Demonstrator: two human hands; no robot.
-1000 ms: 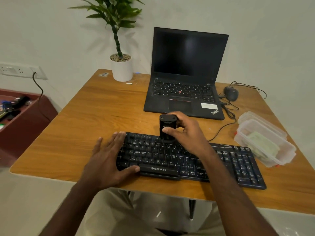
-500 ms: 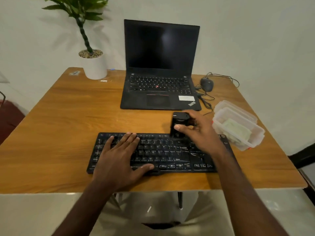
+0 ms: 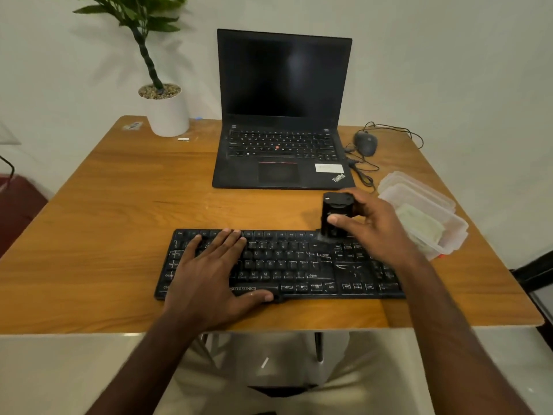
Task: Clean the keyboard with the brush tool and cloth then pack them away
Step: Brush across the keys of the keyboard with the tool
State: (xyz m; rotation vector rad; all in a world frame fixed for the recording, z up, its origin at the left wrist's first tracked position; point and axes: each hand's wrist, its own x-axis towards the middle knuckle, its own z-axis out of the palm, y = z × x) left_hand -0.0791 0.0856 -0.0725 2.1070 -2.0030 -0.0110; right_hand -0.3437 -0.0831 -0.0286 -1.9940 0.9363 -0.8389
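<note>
A black keyboard (image 3: 299, 265) lies along the near edge of the wooden table (image 3: 119, 220). My left hand (image 3: 209, 274) rests flat on its left half, fingers spread and thumb at the space bar. My right hand (image 3: 371, 226) grips a black cylindrical brush tool (image 3: 335, 211) upright, with its lower end on the top key row toward the keyboard's right side. A pale green cloth (image 3: 419, 223) lies folded inside a clear plastic box (image 3: 449, 241) at the table's right edge.
An open black laptop (image 3: 281, 157) stands behind the keyboard. A wired mouse (image 3: 365, 143) with a tangled cable lies to its right. A white potted plant (image 3: 167, 112) is at the back left. A clear lid (image 3: 395, 181) sits under or behind the box.
My right hand has carried the brush tool rightward along the top key row. My left hand has shifted from the keyboard's left end onto its keys. The view has swung right.
</note>
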